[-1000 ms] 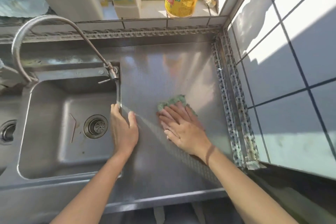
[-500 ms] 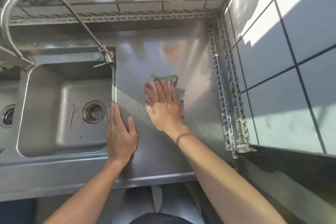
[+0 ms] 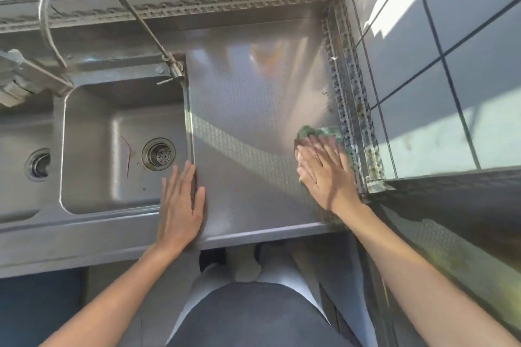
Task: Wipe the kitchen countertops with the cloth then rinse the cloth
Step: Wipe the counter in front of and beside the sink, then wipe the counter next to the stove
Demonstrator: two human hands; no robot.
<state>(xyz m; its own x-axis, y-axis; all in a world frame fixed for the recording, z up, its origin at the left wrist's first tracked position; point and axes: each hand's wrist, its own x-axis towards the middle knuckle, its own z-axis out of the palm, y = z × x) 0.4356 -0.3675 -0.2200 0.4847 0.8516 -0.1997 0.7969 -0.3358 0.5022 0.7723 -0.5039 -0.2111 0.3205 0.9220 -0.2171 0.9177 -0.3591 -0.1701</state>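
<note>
You're mid-wipe: your right hand (image 3: 324, 175) presses flat, fingers spread, on the green cloth (image 3: 321, 132) right of the sink (image 3: 84, 205), against the perforated edge strip (image 3: 346, 98). Your left hand (image 3: 180, 205) lies open, empty, on the sink's rim. Next, probably sweep the stainless countertop (image 3: 253, 93) back sinkward. Tiled, sunlit corner.

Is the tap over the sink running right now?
Off, as far as I can see: no stream falls from the faucet spout, and the sink basin shows only a bare drain, no pooled water.

Sink (image 3: 84, 197) left of countertop (image 3: 253, 110); cloth (image 3: 321, 132) right.
</note>
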